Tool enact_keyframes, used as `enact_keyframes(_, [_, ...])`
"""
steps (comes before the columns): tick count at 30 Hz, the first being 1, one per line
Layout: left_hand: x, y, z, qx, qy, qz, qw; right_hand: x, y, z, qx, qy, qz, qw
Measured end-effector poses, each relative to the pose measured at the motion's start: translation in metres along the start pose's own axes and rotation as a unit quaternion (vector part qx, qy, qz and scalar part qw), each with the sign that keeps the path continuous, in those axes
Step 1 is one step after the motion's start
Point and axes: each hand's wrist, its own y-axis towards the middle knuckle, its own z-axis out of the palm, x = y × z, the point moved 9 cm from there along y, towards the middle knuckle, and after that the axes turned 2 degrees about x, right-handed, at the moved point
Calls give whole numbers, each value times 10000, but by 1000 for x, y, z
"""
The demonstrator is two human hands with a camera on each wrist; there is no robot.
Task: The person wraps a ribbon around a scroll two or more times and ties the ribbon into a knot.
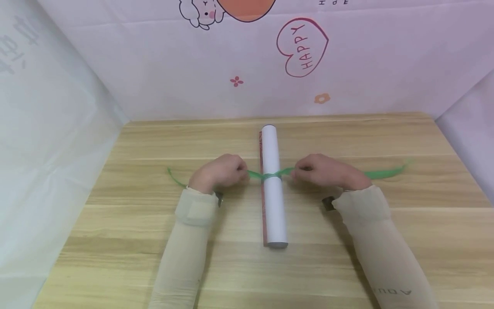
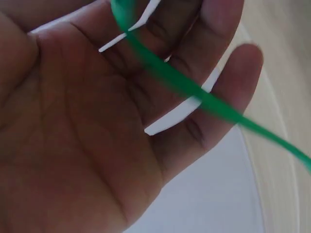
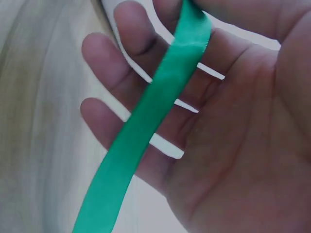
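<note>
A rolled sheet of white paper [image 1: 275, 210] with a red edge along its left side lies lengthwise on the table. Around its middle passes a green ribbon [image 1: 272, 175], crossed on top. To the left of the roll, my left hand [image 1: 221, 171] pinches one side of the ribbon near the fingertips. On the other side my right hand [image 1: 328, 171] pinches the opposite length, and its tail runs out to the right behind the wrist. In the wrist views the ribbon [image 3: 155, 107] crosses each palm, and the remaining fingers are loosely bent.
The wooden table [image 1: 127, 240] has a rounded far edge. Behind it hangs a pale cloth [image 1: 173, 68] printed with a heart and small flowers. White cloth [image 1: 46, 128] also hangs on the left side.
</note>
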Motion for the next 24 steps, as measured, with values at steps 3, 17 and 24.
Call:
enact_keyframes(3, [1,-6,-5,-41,-158,159,9997,3,-4,-5,-91,80,-80,9999])
enact_keyframes(17, [-18,-28,-26,-189,-1225,1248,9844,14,-18,-21,-488,922,-658,9924])
enact_keyframes(24, [-32,-33,-36,-537,-1589,1986,9656,22,-22,-26,-653,1305,-1039,9838])
